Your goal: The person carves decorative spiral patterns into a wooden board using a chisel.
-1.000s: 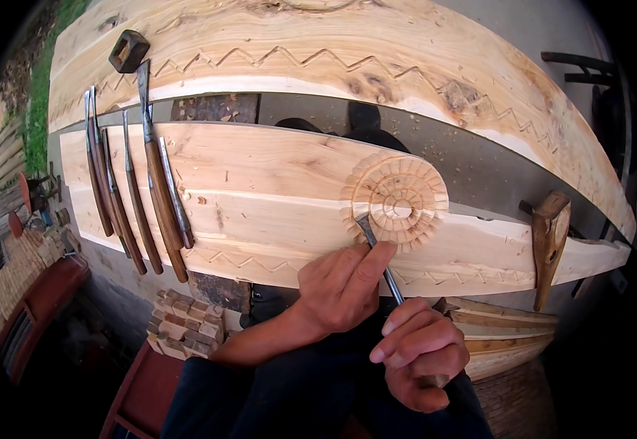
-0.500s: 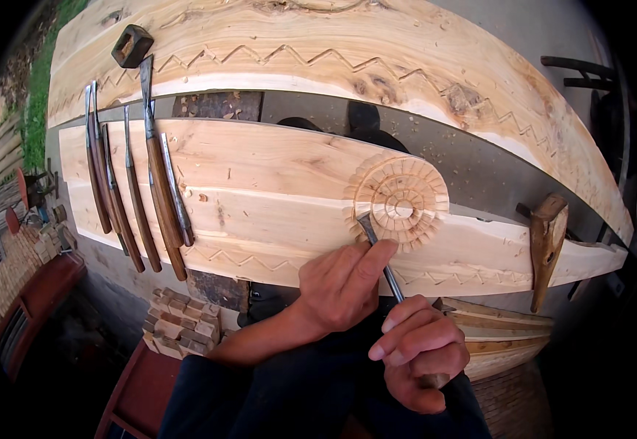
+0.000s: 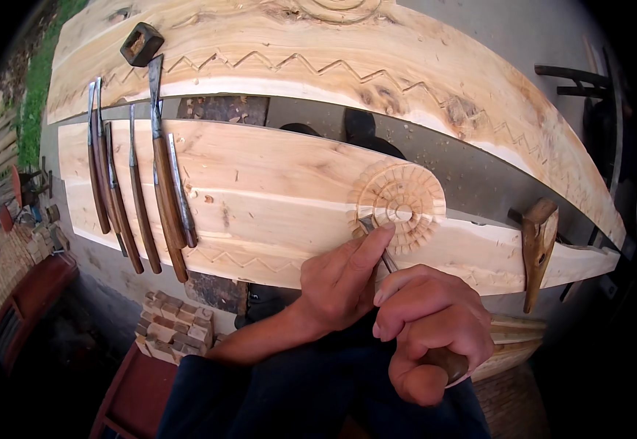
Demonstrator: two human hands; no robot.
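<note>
My left hand (image 3: 336, 289) pinches the metal shank of a chisel (image 3: 389, 263), whose blade rests at the lower-left part of a carved circular rosette (image 3: 402, 190) on a pale wooden plank (image 3: 260, 212). Closer to me, my right hand (image 3: 432, 329) is closed around the chisel's wooden handle (image 3: 444, 366). Several carving chisels (image 3: 135, 197) lie across the plank's left end, and a wooden-handled tool (image 3: 539, 241) sits across its narrow right end.
A second long plank (image 3: 421, 58) with zigzag carving lies beyond, carrying a dark hollow block (image 3: 141, 44). Stacked wooden blocks (image 3: 174, 328) stand at lower left by a red wooden surface (image 3: 132, 402). More boards (image 3: 512, 336) show at right, and grass (image 3: 40, 80) at far left.
My right hand has moved closer to the camera and slightly up the frame. My left thumb has risen further along the chisel toward the rosette. The view has shifted slightly.
</note>
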